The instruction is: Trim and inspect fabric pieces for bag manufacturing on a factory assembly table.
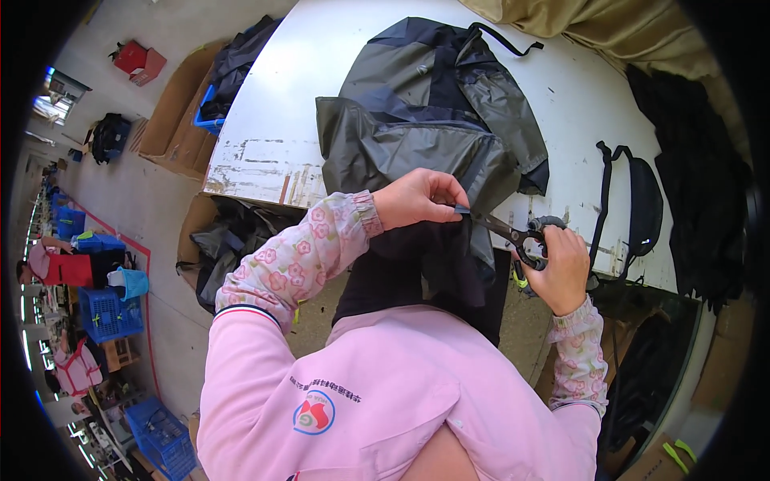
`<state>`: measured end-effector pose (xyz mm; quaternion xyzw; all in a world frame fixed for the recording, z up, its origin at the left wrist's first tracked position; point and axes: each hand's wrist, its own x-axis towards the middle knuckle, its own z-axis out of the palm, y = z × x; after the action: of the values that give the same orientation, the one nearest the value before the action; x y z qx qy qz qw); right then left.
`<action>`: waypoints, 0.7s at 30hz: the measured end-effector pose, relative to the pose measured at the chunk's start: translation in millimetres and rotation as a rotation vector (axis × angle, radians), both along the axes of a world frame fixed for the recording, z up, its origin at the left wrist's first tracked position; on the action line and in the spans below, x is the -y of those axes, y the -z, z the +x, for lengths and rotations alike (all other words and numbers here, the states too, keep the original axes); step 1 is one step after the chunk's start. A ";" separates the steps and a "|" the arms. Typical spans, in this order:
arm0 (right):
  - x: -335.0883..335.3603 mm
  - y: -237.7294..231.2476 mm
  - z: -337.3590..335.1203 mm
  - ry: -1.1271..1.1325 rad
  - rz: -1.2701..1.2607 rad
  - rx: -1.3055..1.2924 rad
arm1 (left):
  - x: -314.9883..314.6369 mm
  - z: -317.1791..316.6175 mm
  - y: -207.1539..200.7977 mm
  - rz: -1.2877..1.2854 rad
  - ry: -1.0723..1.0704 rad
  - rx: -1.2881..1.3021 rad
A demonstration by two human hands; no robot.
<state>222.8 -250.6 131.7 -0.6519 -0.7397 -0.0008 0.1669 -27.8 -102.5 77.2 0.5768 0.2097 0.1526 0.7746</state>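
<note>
A dark grey-green, shiny fabric bag [405,148] with black parts lies crumpled over the table's near edge, its lower part hanging toward my lap. My left hand [419,199] pinches a small edge of it between thumb and fingertips. Black-handled scissors [504,230] are in my right hand [563,268], fingers wrapped round the handles. Their blades point left, with the tips close to my left fingertips and the pinched edge. Whether the blades touch the fabric I cannot tell. A thin black strap [505,42] sticks out from the bag's far end.
The white table [265,128] has worn, scraped paint. At its right lie a black pouch with a strap [644,204] and a black fabric pile [702,176]. Cardboard boxes [178,120] with dark fabric stand left. Farther off are blue crates [110,313] and people [68,268].
</note>
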 end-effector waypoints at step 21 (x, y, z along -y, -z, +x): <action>-4.9 -3.6 -2.5 -0.032 -0.199 -0.016 | 10.9 5.5 -6.2 0.198 0.057 -0.058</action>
<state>220.3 -245.7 135.4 -0.6534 -0.7451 0.0806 0.1071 -22.3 -113.4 83.4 0.6604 0.1997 0.1338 0.7114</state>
